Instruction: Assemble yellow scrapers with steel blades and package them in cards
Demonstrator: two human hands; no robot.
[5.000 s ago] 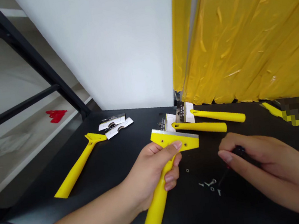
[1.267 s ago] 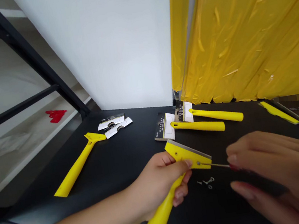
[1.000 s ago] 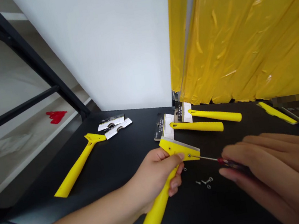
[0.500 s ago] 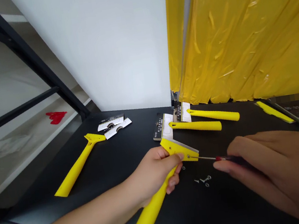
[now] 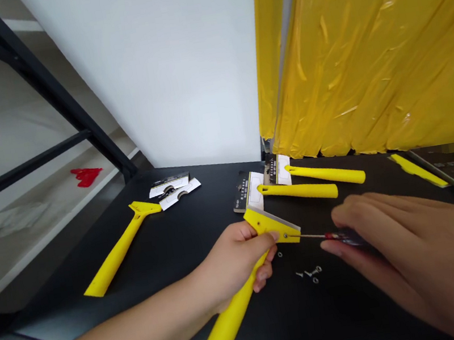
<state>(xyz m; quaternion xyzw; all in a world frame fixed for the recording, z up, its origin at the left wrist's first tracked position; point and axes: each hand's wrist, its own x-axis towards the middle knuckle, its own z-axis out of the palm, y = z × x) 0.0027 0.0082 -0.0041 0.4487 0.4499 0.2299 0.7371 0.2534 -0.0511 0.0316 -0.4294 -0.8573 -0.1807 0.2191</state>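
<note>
My left hand (image 5: 244,253) is closed around the neck of a yellow scraper (image 5: 230,327), its thumb pressed on the flat head. A metal blade strip runs along the head's upper edge. In my right hand (image 5: 421,254) is a screwdriver (image 5: 336,236), its handle mostly hidden by the fingers. The thin shaft reaches left to a screw (image 5: 286,236) near the right end of the scraper head; whether the tip sits in the slot is too small to tell. Several small screws and nuts (image 5: 309,273) lie on the black tabletop (image 5: 303,324) below the head.
Another yellow scraper (image 5: 115,254) lies at left, beside cut card packaging (image 5: 179,193). Behind my hands are two yellow handles (image 5: 299,190) with printed cards (image 5: 252,192). A yellow piece (image 5: 419,169) lies far right. A white panel (image 5: 160,77) and yellow sheeting (image 5: 371,49) stand behind.
My right hand has shifted slightly up and left and turned with the screwdriver. The left hand and scraper stay nearly still.
</note>
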